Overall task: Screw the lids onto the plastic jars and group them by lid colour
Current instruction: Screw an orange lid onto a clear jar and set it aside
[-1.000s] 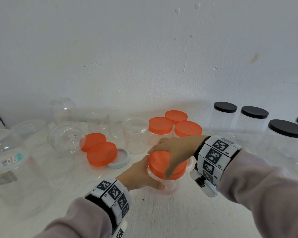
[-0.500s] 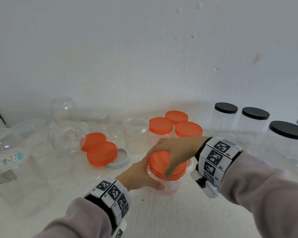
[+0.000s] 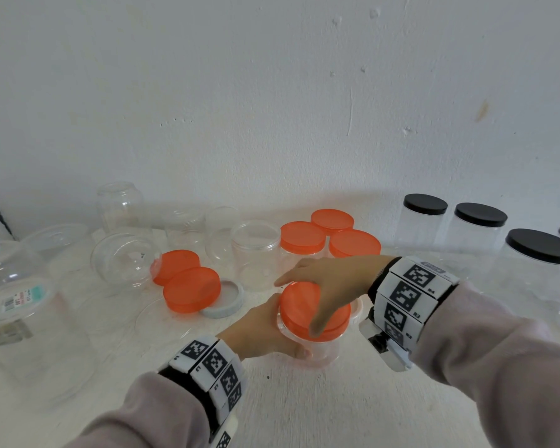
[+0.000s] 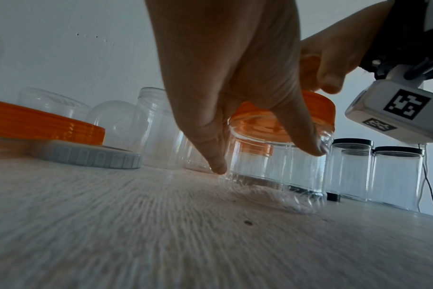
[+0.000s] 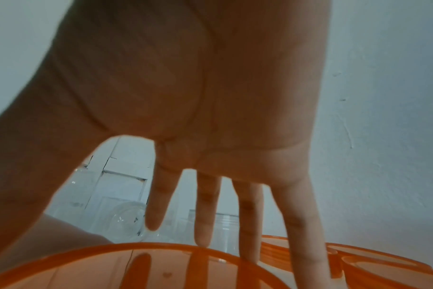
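Observation:
A small clear jar (image 3: 324, 352) stands on the white table in front of me, with an orange lid (image 3: 298, 308) sitting on its mouth. My left hand (image 3: 259, 328) grips the jar's side from the left; the left wrist view shows thumb and fingers wrapped round the jar (image 4: 272, 166) just under the lid (image 4: 318, 104). My right hand (image 3: 333, 279) reaches over from the right and grips the lid, thumb on the near rim, fingers spread to the far rim. Seen from the right wrist, the palm (image 5: 185, 97) arches over the lid (image 5: 111, 269).
Three orange-lidded jars (image 3: 303, 237) stand just behind my hands. Black-lidded jars (image 3: 480, 215) line the back right. To the left lie two loose orange lids (image 3: 191, 294), a grey-white lid (image 3: 227, 302), several open clear jars (image 3: 256, 250) and a large clear container (image 3: 23, 318).
Both hands have stayed on the jar and its lid; no clear turn of the lid shows. The view has only shifted slightly.

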Motion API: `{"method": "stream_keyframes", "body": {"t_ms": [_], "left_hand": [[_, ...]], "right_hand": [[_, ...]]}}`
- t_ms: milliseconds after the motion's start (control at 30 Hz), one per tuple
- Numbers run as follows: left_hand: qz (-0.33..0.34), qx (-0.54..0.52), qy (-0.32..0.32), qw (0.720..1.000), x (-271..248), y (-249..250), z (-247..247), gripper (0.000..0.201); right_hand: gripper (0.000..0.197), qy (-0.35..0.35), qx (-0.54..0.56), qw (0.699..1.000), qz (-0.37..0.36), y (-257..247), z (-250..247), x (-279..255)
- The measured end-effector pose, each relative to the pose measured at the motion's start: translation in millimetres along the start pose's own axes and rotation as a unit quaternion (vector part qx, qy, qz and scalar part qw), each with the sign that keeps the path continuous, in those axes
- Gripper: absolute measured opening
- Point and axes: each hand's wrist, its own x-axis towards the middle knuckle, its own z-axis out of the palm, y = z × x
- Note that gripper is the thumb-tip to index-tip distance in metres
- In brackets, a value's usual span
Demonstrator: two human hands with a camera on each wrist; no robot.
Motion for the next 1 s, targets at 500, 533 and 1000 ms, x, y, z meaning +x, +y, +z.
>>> {"method": "stream_keyframes", "body": {"t_ms": [500,533,1000], "left_hand": [[-0.005,0.007,0.001,1.0,1.0,-0.5,0.0,0.109],[-0.001,0.002,0.001,1.0,1.0,-0.3,0.3,0.11],[0.001,-0.006,0.002,1.0,0.9,-0.2,0.3,0.106]], "right_hand": [[0.092,-0.01,-0.007,1.0,0.008,-0.9,0.7,2.2],[0.088,-0.013,-0.005,1.0,0.002,-0.6,0.3,1.7],[0.092,-0.004,0.011,1.0,0.022,3.9,5.3,2.5]]}}
